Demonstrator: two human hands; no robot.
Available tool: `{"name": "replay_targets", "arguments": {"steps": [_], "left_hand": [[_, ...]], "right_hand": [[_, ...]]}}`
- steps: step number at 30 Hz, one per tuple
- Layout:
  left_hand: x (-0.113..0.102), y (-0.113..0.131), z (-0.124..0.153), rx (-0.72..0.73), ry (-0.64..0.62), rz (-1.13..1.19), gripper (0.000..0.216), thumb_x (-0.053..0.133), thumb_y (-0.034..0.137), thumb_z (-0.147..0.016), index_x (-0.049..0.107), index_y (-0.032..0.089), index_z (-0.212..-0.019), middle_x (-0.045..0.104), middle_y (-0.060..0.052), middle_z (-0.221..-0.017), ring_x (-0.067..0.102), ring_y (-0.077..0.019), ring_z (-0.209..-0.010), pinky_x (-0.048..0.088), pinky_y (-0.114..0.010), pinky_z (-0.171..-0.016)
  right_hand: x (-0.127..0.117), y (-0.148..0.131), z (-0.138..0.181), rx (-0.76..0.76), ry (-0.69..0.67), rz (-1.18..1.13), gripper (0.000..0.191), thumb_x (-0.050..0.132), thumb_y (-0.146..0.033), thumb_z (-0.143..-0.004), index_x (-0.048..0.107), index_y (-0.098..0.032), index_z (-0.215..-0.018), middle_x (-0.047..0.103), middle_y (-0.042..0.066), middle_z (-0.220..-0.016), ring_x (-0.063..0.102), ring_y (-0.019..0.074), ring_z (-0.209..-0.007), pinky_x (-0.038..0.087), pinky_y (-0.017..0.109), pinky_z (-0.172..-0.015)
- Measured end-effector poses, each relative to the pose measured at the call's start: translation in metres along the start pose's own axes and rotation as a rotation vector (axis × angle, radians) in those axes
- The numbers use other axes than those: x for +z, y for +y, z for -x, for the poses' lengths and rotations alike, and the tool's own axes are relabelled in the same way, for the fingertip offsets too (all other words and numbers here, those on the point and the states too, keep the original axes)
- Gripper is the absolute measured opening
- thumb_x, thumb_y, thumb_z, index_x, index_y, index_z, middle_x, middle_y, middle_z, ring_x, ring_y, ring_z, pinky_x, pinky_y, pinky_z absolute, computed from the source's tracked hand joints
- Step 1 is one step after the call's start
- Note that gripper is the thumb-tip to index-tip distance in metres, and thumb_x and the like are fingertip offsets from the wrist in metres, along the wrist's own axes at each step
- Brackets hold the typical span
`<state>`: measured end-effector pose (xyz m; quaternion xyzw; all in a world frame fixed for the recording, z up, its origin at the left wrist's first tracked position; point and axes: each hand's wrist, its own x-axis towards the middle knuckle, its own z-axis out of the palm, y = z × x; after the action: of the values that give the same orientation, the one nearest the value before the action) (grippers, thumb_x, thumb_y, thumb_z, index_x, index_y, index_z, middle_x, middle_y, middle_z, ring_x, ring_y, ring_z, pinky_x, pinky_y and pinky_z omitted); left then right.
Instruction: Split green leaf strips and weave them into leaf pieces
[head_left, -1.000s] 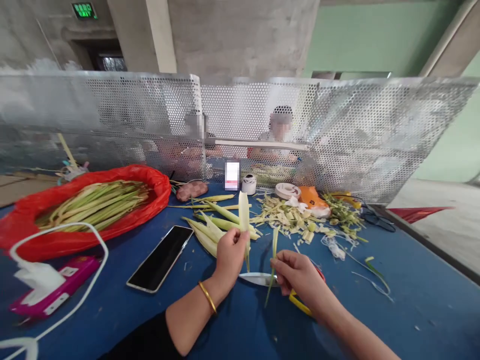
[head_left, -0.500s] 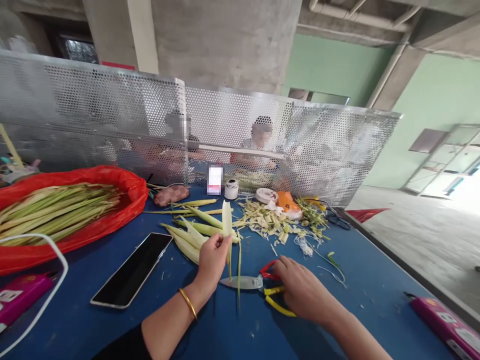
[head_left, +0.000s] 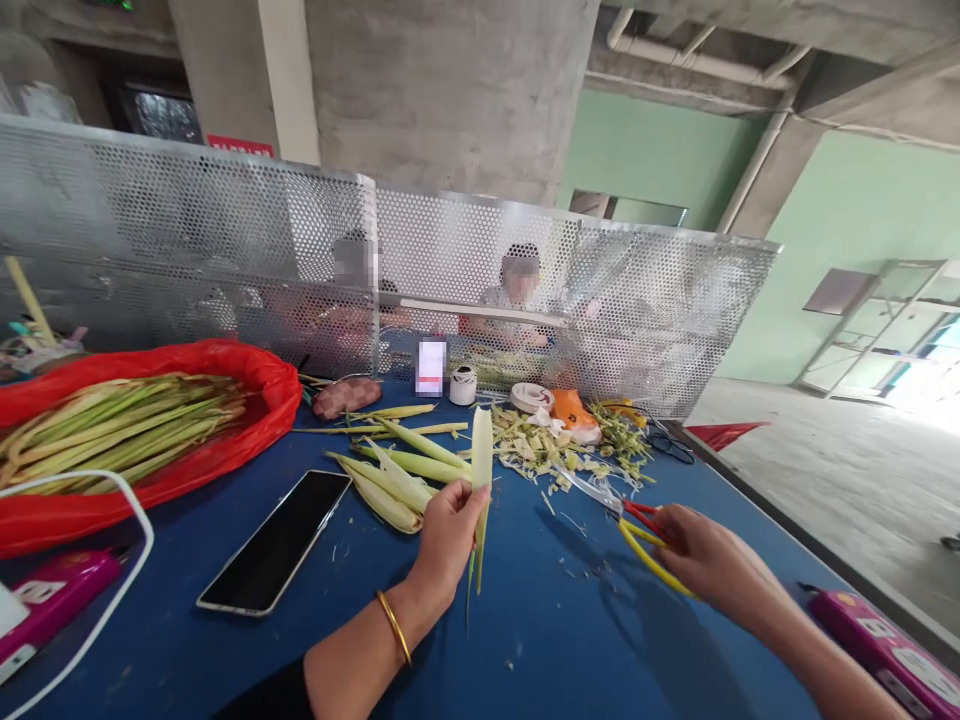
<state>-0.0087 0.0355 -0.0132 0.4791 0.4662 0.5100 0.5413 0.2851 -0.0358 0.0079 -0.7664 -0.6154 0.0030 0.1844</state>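
Observation:
My left hand (head_left: 450,530) pinches a pale green husk strip (head_left: 482,445), held upright with thin ends hanging below the fingers. My right hand (head_left: 701,550) grips a pair of scissors (head_left: 600,490) by its red and yellow handles, raised over the table to the right of the strip. The blades point up and left toward a heap of cut scraps (head_left: 536,445), apart from the strip. Behind my left hand lie several folded husks (head_left: 390,490) on the blue table (head_left: 540,640).
A red bag (head_left: 259,395) of long green stalks stands left, near a dark phone (head_left: 276,545). Across the back are a brown pouch (head_left: 347,397), a white jar (head_left: 463,386), a tape roll (head_left: 532,397) and a perforated partition (head_left: 457,240). A purple power strip (head_left: 892,640) lies right.
My right hand has lifted the scissors and moved them right, away from the strip's lower end. My left hand, still holding the strip, has shifted slightly right in view.

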Motion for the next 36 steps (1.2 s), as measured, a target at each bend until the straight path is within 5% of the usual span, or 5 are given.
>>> {"name": "replay_targets", "arguments": {"steps": [6,13,17,22,36], "left_hand": [[0.004,-0.004,0.010,0.032,-0.125,-0.021,0.040,0.062,0.053,-0.072,0.041,0.020,-0.059,0.033,0.009,-0.049,0.029,-0.0071,-0.045,0.025,-0.020,-0.043],[0.011,-0.005,0.020,-0.008,-0.315,-0.013,0.040,0.064,0.052,-0.068,0.042,0.020,-0.057,0.035,0.007,-0.049,0.031,-0.0079,-0.047,0.026,-0.021,-0.043],[0.011,0.001,0.019,-0.066,-0.188,0.009,0.042,0.070,0.052,-0.058,0.056,0.018,-0.079,0.052,0.003,-0.063,0.047,-0.0126,-0.054,0.032,-0.021,-0.042],[0.006,0.002,0.010,-0.059,-0.084,0.080,0.033,0.068,0.047,-0.063,0.058,0.016,-0.070,0.053,0.002,-0.061,0.045,-0.0106,-0.055,0.033,-0.021,-0.047],[0.008,0.007,0.013,-0.103,-0.125,0.091,0.032,0.065,0.050,-0.070,0.059,0.018,-0.069,0.056,0.003,-0.059,0.048,-0.0113,-0.053,0.038,-0.022,-0.050]], "right_hand": [[0.024,-0.067,-0.035,-0.050,0.061,-0.102,0.013,0.055,-0.032,-0.080,0.063,-0.022,-0.081,0.067,0.006,-0.090,0.062,0.0210,-0.076,0.038,0.028,-0.063],[0.032,-0.145,-0.043,-0.010,-0.029,-1.125,0.035,0.067,-0.051,-0.071,0.060,-0.018,-0.069,0.057,-0.001,-0.058,0.050,0.0139,-0.053,0.040,0.026,-0.051],[0.052,-0.149,-0.027,-0.009,-0.143,-1.161,0.030,0.070,-0.045,-0.070,0.058,-0.018,-0.063,0.051,-0.004,-0.052,0.043,0.0108,-0.048,0.036,0.024,-0.048],[0.058,-0.153,-0.011,-0.006,-0.356,-1.159,0.035,0.078,-0.043,-0.063,0.054,-0.018,-0.062,0.050,-0.006,-0.051,0.044,0.0100,-0.048,0.035,0.022,-0.046],[0.050,-0.154,-0.009,0.127,-0.497,-1.378,0.040,0.078,-0.051,-0.061,0.064,-0.014,-0.064,0.055,-0.001,-0.060,0.045,0.0091,-0.054,0.037,0.022,-0.053]]}}
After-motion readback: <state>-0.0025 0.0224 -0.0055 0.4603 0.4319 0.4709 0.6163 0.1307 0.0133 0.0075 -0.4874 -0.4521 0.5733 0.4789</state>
